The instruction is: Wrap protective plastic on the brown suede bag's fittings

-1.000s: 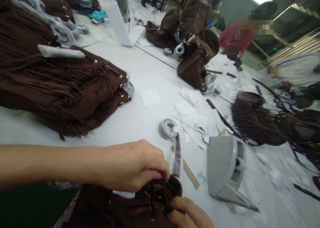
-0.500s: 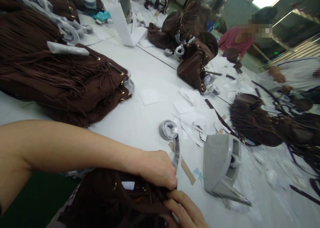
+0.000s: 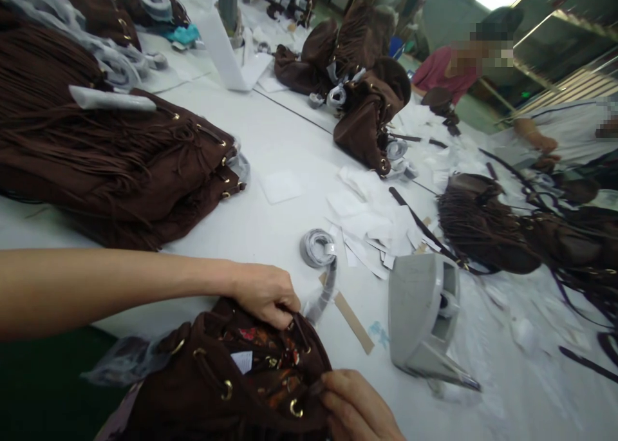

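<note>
A dark brown drawstring bag [image 3: 188, 396] with gold eyelets is in front of me at the table's near edge. Its mouth is open, showing a floral lining and a white label [image 3: 242, 362]. My left hand [image 3: 268, 294] is closed on the far rim of the bag. With its fingers pinched, my right hand [image 3: 360, 402] grips the rim on the right, near an eyelet. Just beyond the bag lies a plastic-wrapped rolled strap [image 3: 317, 248], its loose end running down toward the bag.
Stacked fringed brown bags [image 3: 120, 164] lie at left. A grey tape dispenser [image 3: 422, 315] stands right of my hands, with white paper scraps [image 3: 362, 212] behind it. More brown bags [image 3: 367, 112] sit across the white table. Two people work at the far right.
My left hand has moved left and slightly up along the rim. The bag's mouth has spread wider, so the floral lining and eyelets now show. My right hand stays at the right rim.
</note>
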The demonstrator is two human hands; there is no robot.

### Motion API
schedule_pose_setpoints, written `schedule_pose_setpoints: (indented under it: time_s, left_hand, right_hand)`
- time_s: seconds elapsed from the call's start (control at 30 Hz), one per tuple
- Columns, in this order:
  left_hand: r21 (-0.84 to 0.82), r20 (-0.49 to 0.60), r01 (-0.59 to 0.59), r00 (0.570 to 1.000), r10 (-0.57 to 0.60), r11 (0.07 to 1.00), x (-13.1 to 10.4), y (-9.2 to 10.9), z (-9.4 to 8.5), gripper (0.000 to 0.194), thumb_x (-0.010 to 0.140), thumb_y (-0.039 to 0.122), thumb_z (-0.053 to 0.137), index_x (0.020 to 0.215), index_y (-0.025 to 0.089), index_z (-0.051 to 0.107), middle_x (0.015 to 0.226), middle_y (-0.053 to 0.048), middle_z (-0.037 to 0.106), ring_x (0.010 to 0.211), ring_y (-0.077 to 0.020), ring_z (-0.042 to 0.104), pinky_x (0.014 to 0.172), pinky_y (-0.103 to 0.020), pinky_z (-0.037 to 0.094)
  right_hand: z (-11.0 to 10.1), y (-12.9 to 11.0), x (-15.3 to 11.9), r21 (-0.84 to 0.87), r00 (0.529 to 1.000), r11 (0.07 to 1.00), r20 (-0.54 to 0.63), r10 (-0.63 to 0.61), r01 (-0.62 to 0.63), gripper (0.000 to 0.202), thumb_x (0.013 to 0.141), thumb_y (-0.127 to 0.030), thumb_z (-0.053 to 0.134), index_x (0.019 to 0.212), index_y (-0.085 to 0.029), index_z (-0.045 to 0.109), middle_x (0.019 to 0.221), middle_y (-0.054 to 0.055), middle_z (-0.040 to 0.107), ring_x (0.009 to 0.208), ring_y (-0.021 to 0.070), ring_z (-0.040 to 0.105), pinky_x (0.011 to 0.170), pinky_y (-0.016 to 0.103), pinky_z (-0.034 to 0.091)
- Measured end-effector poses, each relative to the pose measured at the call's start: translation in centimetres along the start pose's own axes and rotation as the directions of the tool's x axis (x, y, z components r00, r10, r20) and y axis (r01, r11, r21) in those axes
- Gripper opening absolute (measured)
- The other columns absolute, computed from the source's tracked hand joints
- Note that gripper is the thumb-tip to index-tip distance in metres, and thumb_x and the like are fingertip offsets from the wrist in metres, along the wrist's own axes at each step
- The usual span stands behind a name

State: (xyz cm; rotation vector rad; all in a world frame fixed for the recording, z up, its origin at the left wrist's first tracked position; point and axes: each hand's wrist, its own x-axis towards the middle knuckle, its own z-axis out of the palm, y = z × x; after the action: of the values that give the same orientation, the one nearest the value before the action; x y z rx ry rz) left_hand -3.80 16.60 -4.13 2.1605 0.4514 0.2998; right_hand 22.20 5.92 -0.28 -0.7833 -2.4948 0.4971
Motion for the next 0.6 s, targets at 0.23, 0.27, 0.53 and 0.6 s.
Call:
schedule_pose_setpoints:
  time_s: [0.23,0.27,0.53,0.6]
  left_hand:
    - [-0.026,-0.076,0.124,0.989,-0.126,0.992,0.1,0.7,0.1,0.026,0.075,0.012,0.053,0.055,0.019,0.038,0.049,0.009,0.029,0.044,-0.0074,0.030,0.044,-0.020,0.026]
    - [0.015,-0.098,0.120,0.988,-0.118,0.993,0.2,1.2,-0.1,0.019,0.074,0.014,0.056,0.059,0.019,0.045,0.051,0.008,0.036,0.047,-0.0083,0.034,0.046,-0.021,0.028]
    - [0.369,-0.044,-0.003,0.999,0.021,0.929,1.1,3.7,-0.8,0.026,0.082,0.048,0.063,0.090,0.023,0.064,0.083,-0.003,0.060,0.065,-0.0178,0.058,0.050,-0.028,0.037]
    - [0.402,-0.057,-0.014,0.998,0.040,0.916,1.2,3.6,-0.3,0.025,0.088,0.044,0.058,0.081,0.022,0.065,0.083,-0.003,0.060,0.062,-0.0164,0.057,0.050,-0.028,0.037]
  right_hand:
    - [0.7,0.4,-0.5,-0.064,0.998,0.998,-0.049,-0.025,0.022,0.022,0.094,-0.010,0.045,0.099,-0.012,0.065,0.087,0.011,0.071,0.085,0.0189,0.069,0.076,0.026,0.061]
    - [0.8,0.4,-0.6,-0.069,0.998,0.997,-0.050,-0.023,0.019,0.021,0.094,-0.010,0.045,0.099,-0.012,0.065,0.087,0.011,0.071,0.085,0.0187,0.069,0.075,0.026,0.061]
    - [0.7,-0.1,0.4,-0.065,1.000,0.998,-0.012,0.004,-0.005,0.017,0.092,-0.008,0.047,0.097,-0.013,0.063,0.084,0.011,0.068,0.079,0.0172,0.067,0.071,0.025,0.060]
    - [0.7,-0.2,0.6,-0.084,1.000,0.996,-0.021,-0.001,0.000,0.018,0.092,-0.008,0.046,0.097,-0.015,0.062,0.082,0.010,0.067,0.077,0.0167,0.066,0.070,0.025,0.059]
